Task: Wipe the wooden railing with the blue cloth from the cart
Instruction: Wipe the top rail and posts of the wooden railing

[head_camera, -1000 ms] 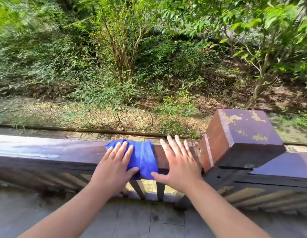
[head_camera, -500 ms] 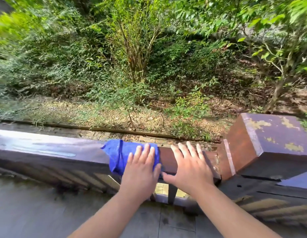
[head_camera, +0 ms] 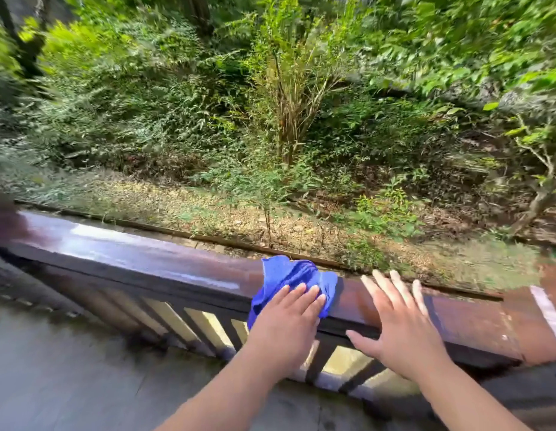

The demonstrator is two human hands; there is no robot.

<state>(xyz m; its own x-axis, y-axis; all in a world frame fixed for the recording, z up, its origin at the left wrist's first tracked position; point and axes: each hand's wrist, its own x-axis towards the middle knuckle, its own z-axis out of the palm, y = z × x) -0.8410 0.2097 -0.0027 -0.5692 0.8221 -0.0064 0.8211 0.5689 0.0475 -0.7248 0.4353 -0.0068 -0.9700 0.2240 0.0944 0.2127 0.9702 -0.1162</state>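
Bright blue cloth point(head_camera: 297, 276), glossy dark reddish-brown railing point(head_camera: 139, 259), pale yellow between dark balusters point(head_camera: 195, 326), green foliage point(head_camera: 286, 88)

Railing post point(head_camera: 547, 309) cropped at right edge

left hand point(head_camera: 286, 321) flat on blue cloth point(head_camera: 289, 275) (bunched), wooden railing point(head_camera: 146, 259)

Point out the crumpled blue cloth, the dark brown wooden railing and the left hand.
Crumpled blue cloth point(head_camera: 289, 273): head view, on its bunched upper folds.
Dark brown wooden railing point(head_camera: 146, 255): head view, on its bare top face.
Left hand point(head_camera: 286, 325): head view, on its back.
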